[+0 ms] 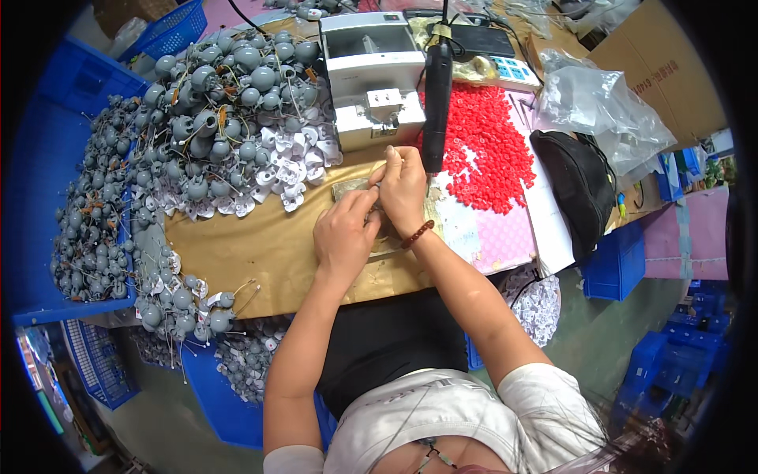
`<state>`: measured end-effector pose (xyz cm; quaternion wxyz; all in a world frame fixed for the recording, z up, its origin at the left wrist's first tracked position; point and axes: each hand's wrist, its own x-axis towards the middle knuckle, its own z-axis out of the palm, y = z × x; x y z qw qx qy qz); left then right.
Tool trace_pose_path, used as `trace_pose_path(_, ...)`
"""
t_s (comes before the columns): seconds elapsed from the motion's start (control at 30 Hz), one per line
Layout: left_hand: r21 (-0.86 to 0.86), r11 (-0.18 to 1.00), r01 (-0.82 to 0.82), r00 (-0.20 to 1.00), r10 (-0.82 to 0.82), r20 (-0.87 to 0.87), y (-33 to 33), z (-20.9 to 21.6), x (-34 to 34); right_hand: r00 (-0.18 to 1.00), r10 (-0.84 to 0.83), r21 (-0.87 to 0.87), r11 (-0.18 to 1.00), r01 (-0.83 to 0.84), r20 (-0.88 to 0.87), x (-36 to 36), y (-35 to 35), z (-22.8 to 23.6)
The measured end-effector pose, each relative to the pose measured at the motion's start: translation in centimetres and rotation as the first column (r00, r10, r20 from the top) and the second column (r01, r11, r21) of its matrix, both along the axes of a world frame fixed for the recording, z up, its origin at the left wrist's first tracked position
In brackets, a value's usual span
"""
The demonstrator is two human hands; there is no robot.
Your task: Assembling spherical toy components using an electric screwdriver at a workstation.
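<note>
Hands together above pale plate [341,190] on brown-covered table [237,257]. Left hand [345,229] and right hand [401,189]: fingers curled inward, nearly meeting; piece between them mostly hidden, cannot tell how gripped. Black power screwdriver [437,103] hangs upright just beside right hand. Red plastic pieces [493,154] heaped to right; wired grey ball-shaped housings [201,146], white plastic parts [292,162] to left.

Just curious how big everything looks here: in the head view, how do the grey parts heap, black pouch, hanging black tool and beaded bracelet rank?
Largest to smallest, as they look:
1. Grey parts heap
2. Black pouch
3. Hanging black tool
4. Beaded bracelet
</note>
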<state>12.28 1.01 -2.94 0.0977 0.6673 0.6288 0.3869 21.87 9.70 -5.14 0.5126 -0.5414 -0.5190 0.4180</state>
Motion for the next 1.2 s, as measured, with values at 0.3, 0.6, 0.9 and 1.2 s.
trace_pose_path(0.3,0.046,0.999,-0.017,1.0,0.018,-0.003,-0.1,-0.2,0.4,0.953,-0.221,-0.066,0.975,0.212,-0.209,-1.6,0.3,0.2)
trace_pose_path(0.6,0.068,0.998,0.015,0.996,-0.009,-0.084,0.4,-0.6,1.6,0.828,-0.3,-0.207,0.952,0.227,-0.473,-0.1,1.0,0.7)
trace_pose_path(0.9,-0.245,0.968,-0.055,0.555,0.234,0.798,-8.9,-0.2,-10.9,0.845,0.289,0.192,0.893,-0.408,0.45,14.0,1.7,1.2)
trace_pose_path(1.2,-0.436,0.868,-0.237,0.512,0.493,0.703,-15.3,5.2,-19.6,0.489,0.098,0.207,0.821,-0.532,0.867,18.9,5.9,-0.9)
